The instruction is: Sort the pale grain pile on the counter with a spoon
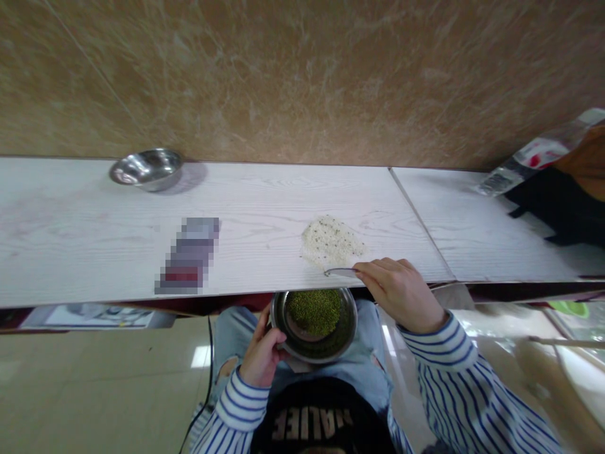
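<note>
My left hand [262, 353] grips the left rim of a steel bowl [348, 337], thumb on top. Small green beans [314, 312] lie in the bowl, which is above my lap, just below the table's front edge. My right hand [404, 290] is closed on a thin, pale, slightly curved utensil [341, 272]; its exact kind cannot be made out. The utensil's tip points left, close to the table edge and above the bowl. Just beyond it, a flat pile of white rice-like grains [331, 239] mixed with dark specks is spread on the white tabletop [255, 239].
Back left, an empty steel bowl [151, 170] stands near the marbled wall [302, 82]. A pixelated oblong item [189, 255] lies on the table's left part. At the far right are a clear plastic package [524, 161] and a black item [562, 205]. A seam crosses the tabletop.
</note>
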Action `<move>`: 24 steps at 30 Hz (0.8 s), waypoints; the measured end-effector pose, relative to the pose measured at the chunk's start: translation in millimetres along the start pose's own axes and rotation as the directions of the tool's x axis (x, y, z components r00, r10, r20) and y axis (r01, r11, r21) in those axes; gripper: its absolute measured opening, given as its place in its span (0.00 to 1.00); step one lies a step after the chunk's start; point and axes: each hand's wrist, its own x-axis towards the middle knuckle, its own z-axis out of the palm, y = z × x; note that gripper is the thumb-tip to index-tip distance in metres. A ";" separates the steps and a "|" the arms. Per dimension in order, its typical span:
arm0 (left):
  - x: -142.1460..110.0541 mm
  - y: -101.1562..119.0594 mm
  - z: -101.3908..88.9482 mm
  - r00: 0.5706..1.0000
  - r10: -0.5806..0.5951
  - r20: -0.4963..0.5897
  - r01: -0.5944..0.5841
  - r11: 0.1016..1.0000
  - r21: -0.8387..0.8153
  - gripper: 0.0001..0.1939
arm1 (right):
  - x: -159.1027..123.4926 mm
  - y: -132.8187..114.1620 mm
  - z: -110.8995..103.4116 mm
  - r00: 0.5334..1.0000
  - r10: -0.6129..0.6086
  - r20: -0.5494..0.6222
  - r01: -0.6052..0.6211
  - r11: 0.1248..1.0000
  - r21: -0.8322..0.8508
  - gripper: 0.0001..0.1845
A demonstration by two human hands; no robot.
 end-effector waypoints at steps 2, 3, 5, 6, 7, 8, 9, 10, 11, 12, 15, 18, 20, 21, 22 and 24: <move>-0.5 0.3 1.0 1.000 0.004 0.006 -0.004 1.000 0.002 0.39 | 0.2 -0.8 -0.1 1.000 0.006 0.005 -0.006 1.000 -0.002 0.12; -0.6 0.3 1.4 1.000 0.005 0.008 -0.005 1.000 0.002 0.39 | 0.6 -1.2 -0.1 1.000 0.008 0.007 -0.008 1.000 -0.002 0.12; -0.7 0.1 1.6 1.000 0.005 0.009 -0.005 1.000 -0.001 0.39 | 1.4 -2.1 -0.2 1.000 0.009 0.013 -0.009 1.000 -0.003 0.12; -0.7 -0.1 1.5 1.000 0.004 0.010 -0.004 1.000 -0.003 0.39 | 1.6 -2.3 -0.2 1.000 0.008 0.016 -0.008 1.000 -0.004 0.12; -0.6 -0.2 1.2 1.000 0.003 0.010 -0.003 1.000 -0.006 0.39 | 1.8 -2.4 -0.3 1.000 0.007 0.017 -0.007 1.000 -0.004 0.12; -0.4 -0.4 0.9 1.000 0.002 0.010 -0.001 1.000 -0.006 0.39 | 1.8 -2.4 -0.4 1.000 0.004 0.016 -0.004 1.000 -0.004 0.12; -0.3 -0.4 0.6 1.000 -0.001 0.009 0.001 1.000 -0.005 0.39 | 1.6 -2.3 -0.4 1.000 0.000 0.015 0.000 1.000 -0.003 0.12; -0.3 -0.4 0.4 1.000 -0.003 0.008 0.003 1.000 -0.003 0.39 | 1.4 -2.3 -0.5 1.000 -0.005 0.013 0.005 1.000 -0.001 0.12; -0.3 -0.4 0.2 1.000 -0.005 0.007 0.005 1.000 -0.001 0.39 | 1.1 -2.2 -0.6 1.000 -0.010 0.011 0.010 1.000 0.000 0.12; -0.4 -0.3 0.2 1.000 -0.008 0.005 0.008 1.000 0.003 0.39 | 0.9 -2.3 -0.6 1.000 -0.014 0.013 0.014 1.000 0.001 0.12; -0.7 0.1 0.6 1.000 -0.009 0.002 0.009 1.000 0.005 0.39 | 0.4 -2.8 -0.7 1.000 -0.019 0.018 0.019 1.000 0.003 0.11; -0.9 0.0 1.1 1.000 -0.006 0.005 0.006 1.000 -0.003 0.39 | 0.1 -3.8 -1.1 1.000 -0.021 0.023 0.021 1.000 0.012 0.12; -1.1 0.0 1.4 1.000 -0.004 0.001 0.004 1.000 -0.010 0.39 | -0.3 -4.9 -1.8 0.999 -0.025 0.025 0.025 1.000 0.013 0.12; -1.3 0.1 1.6 1.000 -0.002 -0.002 0.002 1.000 -0.012 0.39 | -0.6 -5.7 -2.2 0.999 -0.029 0.026 0.028 1.000 0.012 0.12; -1.6 0.3 1.8 1.000 0.001 -0.002 -0.001 1.000 -0.012 0.39 | -0.9 -6.8 -2.6 0.999 -0.032 0.025 0.032 0.999 0.011 0.12; -2.3 0.7 2.4 1.000 0.007 0.000 -0.007 1.000 -0.014 0.38 | -1.6 -9.9 -3.3 0.999 -0.038 0.025 0.038 0.999 0.010 0.12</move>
